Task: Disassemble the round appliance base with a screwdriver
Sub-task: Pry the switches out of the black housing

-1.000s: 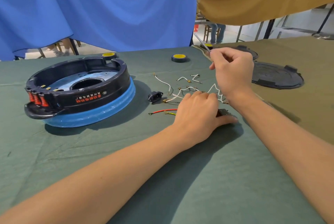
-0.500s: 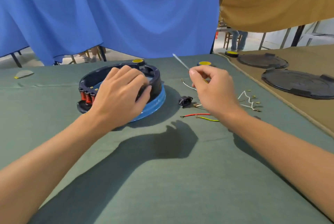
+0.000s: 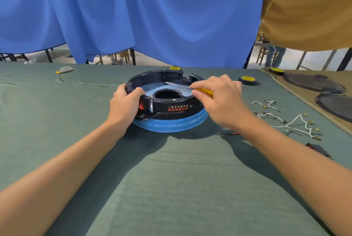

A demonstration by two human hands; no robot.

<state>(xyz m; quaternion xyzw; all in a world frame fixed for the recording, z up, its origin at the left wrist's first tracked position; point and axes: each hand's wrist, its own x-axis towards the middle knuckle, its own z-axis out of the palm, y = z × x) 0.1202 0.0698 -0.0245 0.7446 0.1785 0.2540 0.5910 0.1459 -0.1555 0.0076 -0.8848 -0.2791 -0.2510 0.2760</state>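
Note:
The round appliance base (image 3: 172, 109) sits mid-table, a black ring with red lettering on a blue lower rim, with a pale metal plate and a dark centre hole inside. My left hand (image 3: 124, 103) grips its left wall, thumb over the rim. My right hand (image 3: 222, 98) holds a screwdriver (image 3: 187, 87) with a yellow handle. Its metal shaft lies nearly flat over the inner plate and points left.
Loose white wires with small terminals (image 3: 293, 122) lie to the right on the green cloth (image 3: 171, 178). A small black and red part (image 3: 317, 149) lies near them. Yellow-topped black discs (image 3: 247, 79) and flat black lids (image 3: 312, 83) sit at the far right. Blue curtain behind.
My view has turned so the base is centred. My left hand has shifted from the top of the base to its left wall. My right hand has brought the screwdriver over the base.

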